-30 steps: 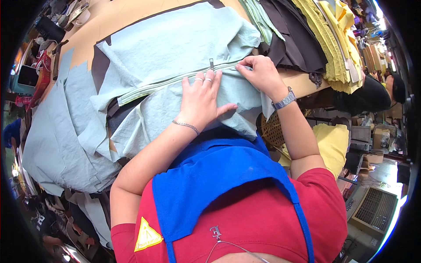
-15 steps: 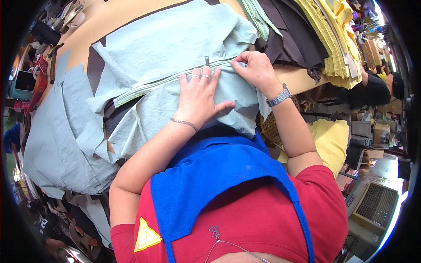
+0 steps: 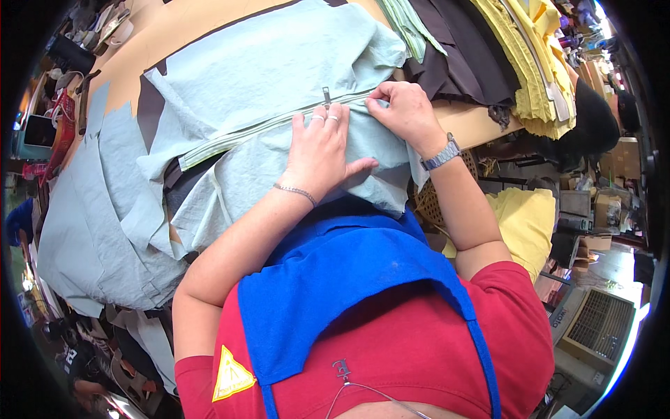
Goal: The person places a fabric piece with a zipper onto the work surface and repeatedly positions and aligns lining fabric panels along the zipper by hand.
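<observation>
A pale blue-green cloth (image 3: 258, 63) lies across the table, with dark cloth (image 3: 151, 108) showing beneath its left side. Along it runs a long zipper (image 3: 241, 134) on pale green striped tape, slanting up to the right. Its dark metal pull (image 3: 326, 93) stands out above the tape. My left hand (image 3: 317, 150) lies flat with fingers stretched out, the fingertips on the zipper just below the pull. At the zipper's right end, my right hand (image 3: 410, 115) pinches the tape edge between thumb and forefinger. What lies under my fingertips is hidden.
More pale blue pieces (image 3: 98, 230) hang over the table's left edge. Green striped zippers (image 3: 412, 31), dark cloth (image 3: 460, 56) and a yellow cloth stack (image 3: 537, 77) lie at the far right. A woven basket (image 3: 427, 202) and yellow cloth (image 3: 523, 227) are below the table edge.
My left hand's fingers have drawn closer together and the hand has shifted slightly. The right hand keeps its pinch, moved a touch left. A person at the right has shifted.
</observation>
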{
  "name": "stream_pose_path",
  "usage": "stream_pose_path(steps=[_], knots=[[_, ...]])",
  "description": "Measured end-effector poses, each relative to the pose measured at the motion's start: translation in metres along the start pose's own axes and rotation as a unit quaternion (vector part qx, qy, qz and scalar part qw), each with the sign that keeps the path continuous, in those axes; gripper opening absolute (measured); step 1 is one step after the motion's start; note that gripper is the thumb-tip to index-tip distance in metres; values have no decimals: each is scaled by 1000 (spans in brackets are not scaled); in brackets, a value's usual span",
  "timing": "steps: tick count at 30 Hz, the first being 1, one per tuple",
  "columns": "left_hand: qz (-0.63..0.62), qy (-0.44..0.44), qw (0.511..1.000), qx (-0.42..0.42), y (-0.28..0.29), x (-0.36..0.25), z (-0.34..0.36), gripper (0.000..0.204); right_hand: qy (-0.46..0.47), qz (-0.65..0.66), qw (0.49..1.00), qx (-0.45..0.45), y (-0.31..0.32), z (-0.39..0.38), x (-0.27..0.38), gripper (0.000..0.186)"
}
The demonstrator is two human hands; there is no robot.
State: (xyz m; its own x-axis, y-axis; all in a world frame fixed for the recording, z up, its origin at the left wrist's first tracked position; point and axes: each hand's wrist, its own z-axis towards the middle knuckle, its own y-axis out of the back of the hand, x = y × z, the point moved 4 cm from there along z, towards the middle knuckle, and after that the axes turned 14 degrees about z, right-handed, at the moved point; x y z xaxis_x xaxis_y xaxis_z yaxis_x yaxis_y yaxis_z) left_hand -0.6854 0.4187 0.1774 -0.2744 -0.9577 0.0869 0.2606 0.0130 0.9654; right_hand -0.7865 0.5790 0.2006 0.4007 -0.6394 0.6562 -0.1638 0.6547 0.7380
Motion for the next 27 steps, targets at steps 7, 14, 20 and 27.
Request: stream_pose_path(steps=[7,14,20,27], knots=[[9,-5,1000,-1,-2,-5,11,101,-21,-36,999,3,-4,-3,8,18],[17,-7,1000,17,-3,-7,14,101,61,15,998,-21,23,-10,4,17],[22,-6,999,23,0,-8,14,101,12,15,999,34,26,4,-13,20],[9,-9,1000,18,-3,-8,13,100,-2,37,996,81,27,15,-17,24]])
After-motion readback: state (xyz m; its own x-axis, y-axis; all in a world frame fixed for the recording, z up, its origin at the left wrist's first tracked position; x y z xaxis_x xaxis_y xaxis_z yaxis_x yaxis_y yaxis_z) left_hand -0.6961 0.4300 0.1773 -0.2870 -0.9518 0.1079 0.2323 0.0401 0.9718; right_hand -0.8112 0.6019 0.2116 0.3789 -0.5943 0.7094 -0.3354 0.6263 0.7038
